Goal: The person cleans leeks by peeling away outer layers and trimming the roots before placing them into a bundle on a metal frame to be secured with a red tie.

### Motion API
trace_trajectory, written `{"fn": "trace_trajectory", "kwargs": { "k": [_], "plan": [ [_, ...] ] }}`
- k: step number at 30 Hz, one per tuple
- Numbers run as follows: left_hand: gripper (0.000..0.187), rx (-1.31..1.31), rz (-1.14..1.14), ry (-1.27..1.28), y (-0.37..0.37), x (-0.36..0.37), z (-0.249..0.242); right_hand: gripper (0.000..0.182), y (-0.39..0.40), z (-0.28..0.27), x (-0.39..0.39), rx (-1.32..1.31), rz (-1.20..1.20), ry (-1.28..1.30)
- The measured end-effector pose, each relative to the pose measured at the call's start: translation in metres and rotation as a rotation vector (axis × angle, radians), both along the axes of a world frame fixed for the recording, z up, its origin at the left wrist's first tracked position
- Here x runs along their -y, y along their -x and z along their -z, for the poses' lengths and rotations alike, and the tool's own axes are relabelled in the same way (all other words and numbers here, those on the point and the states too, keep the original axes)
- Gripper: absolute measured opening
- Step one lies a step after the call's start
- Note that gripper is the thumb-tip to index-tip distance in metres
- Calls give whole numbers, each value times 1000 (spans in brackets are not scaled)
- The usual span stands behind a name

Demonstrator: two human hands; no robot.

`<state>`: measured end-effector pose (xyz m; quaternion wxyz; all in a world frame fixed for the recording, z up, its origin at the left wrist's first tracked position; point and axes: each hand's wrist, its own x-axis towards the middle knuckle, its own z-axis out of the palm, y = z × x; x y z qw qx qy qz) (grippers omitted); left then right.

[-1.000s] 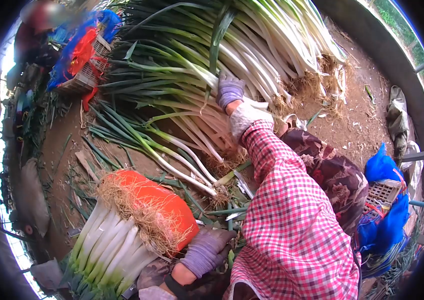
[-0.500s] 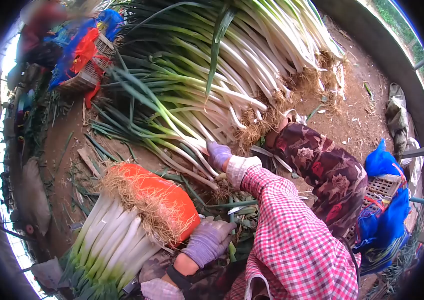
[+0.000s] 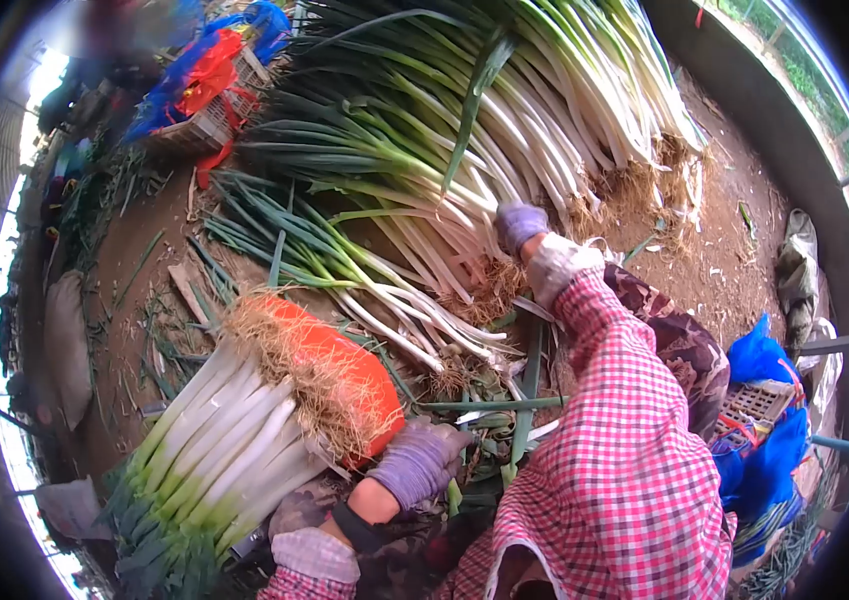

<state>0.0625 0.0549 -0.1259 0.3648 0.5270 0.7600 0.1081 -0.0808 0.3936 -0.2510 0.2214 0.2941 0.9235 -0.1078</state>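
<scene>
My right hand (image 3: 522, 228), in a purple glove, is closed around white stalks at the near side of the large pile of long green onions (image 3: 544, 130). Loose green onions (image 3: 394, 300) lie on the ground just nearer to me. My left hand (image 3: 416, 462), also gloved in purple, is low beside an orange rounded surface (image 3: 349, 375). Its fingers are curled, and what they hold, if anything, is hidden. Across that orange surface rests a thick row of green onions (image 3: 234, 420), hairy roots toward the pile and green leaves toward the lower left.
A crate (image 3: 209, 125) with blue and red netting stands at upper left. Another crate (image 3: 752, 402) with blue netting is at right, beside my camouflage-clad leg (image 3: 679, 350). Trimmed leaves (image 3: 484, 408) litter the soil. A low wall (image 3: 754, 110) curves along the right.
My right hand has moved up and right from the loose green onions to the pile's stalks. Those loose ones now lie flatter and apart from the pile. My left hand has barely moved.
</scene>
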Motion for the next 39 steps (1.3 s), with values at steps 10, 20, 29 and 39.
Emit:
{"fn": "trace_trajectory", "kwargs": {
  "k": [10,20,29,39],
  "plan": [
    [62,-363,-294,-296,-7,8,-15,37,-204,-58,115,-199,-27,1354],
    [19,-286,-271,-670,36,-32,-2,53,-368,-369,142,-41,270,1193],
    [9,-1455,-282,-758,57,87,-211,67,-384,-374,156,-275,-197,1147],
    [36,-1568,-613,237,-69,352,-238,35,-156,-257,309,-980,-1188,418]
  ]
}}
